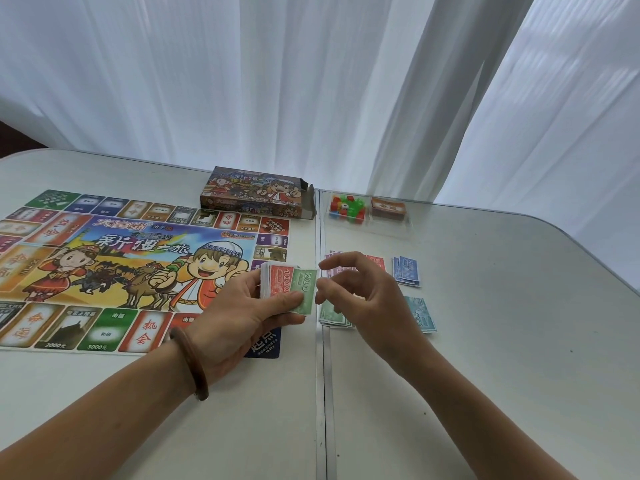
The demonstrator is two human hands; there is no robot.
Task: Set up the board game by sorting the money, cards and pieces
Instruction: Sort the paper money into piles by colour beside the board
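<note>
My left hand (239, 306) grips a stack of play money (289, 284) above the board's right edge; a red 1000 note and a green 500 note (304, 289) lie fanned on top. My right hand (356, 289) hovers just right of it with loosely curled fingers, the thumb tip at the green note's edge. Sorted piles lie on the table under and beyond that hand: pink (334, 268), red (377, 263), blue (406, 270), green (332, 317) and teal (421, 315). A clear tray (367, 225) holds coloured plastic pieces (346, 204) and a card deck (388, 206).
The colourful game board (121, 265) lies flat on the left half of the white folding table (485, 341). The game box (256, 194) stands open-ended behind it. White curtains hang behind the table. A seam (323, 393) runs down the table's middle.
</note>
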